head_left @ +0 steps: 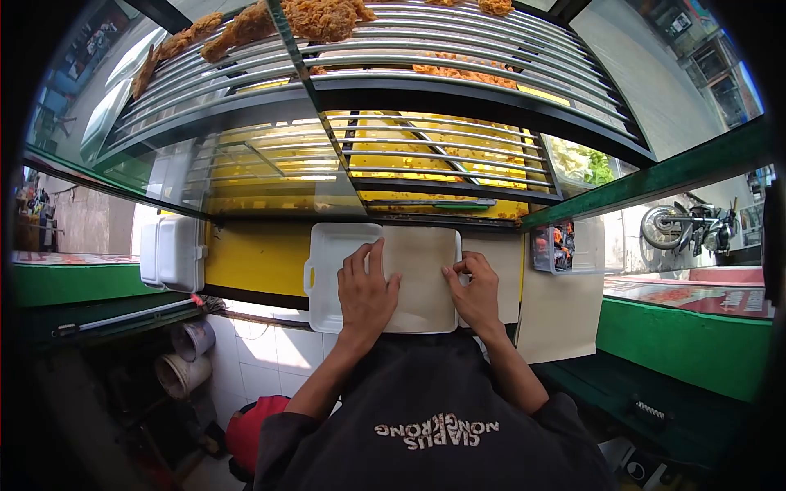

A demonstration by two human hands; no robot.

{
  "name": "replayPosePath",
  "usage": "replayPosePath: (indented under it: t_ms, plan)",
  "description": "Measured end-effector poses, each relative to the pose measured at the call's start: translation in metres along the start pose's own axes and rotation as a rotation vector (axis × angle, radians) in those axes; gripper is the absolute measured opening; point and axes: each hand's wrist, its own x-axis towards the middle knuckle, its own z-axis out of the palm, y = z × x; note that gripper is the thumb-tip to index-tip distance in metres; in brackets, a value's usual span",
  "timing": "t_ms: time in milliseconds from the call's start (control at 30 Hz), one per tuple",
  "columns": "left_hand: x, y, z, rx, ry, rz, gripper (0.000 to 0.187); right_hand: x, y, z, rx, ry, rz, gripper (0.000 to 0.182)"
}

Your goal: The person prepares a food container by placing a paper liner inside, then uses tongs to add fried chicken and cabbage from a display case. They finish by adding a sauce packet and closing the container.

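Observation:
An open white foam food box (324, 282) lies in front of me, unfolded into two halves. A sheet of brown food wrapping paper (422, 274) covers its right half. My left hand (366, 295) rests over the middle of the box at the paper's left edge, its fingers stretched out. At the paper's right edge is my right hand (475, 290), its fingers curled and the thumb against the sheet's edge. The fingertips of that hand seem to pinch the paper there.
Fried chicken (327, 18) lies on the metal rack (475, 90) above the counter. Closed foam boxes (173, 252) are stacked at left. More brown paper (561, 315) hangs over the counter at right, beside a clear container (555, 247) of small packets. A glass pane edge (307, 82) crosses above.

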Motion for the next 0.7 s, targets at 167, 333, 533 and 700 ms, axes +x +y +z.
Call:
replayPosePath:
  t_ms: [167, 333, 533, 700]
  plan:
    - [-0.002, 0.004, 0.011, 0.409, -0.229, 0.489, 0.073, 0.000, 0.000, 0.001, 0.017, -0.024, -0.010, 0.014]
    - [-0.003, -0.002, 0.030, 0.523, -0.282, 0.514, 0.075, -0.001, 0.001, 0.001, 0.027, -0.037, -0.002, 0.013]
    - [-0.004, 0.000, 0.040, 0.616, -0.292, 0.493, 0.075, -0.004, 0.001, 0.005, -0.054, -0.060, -0.075, 0.012]
    - [-0.005, -0.003, 0.043, 0.634, -0.284, 0.504, 0.074, -0.004, -0.035, -0.005, -0.441, -0.009, -0.363, 0.037]
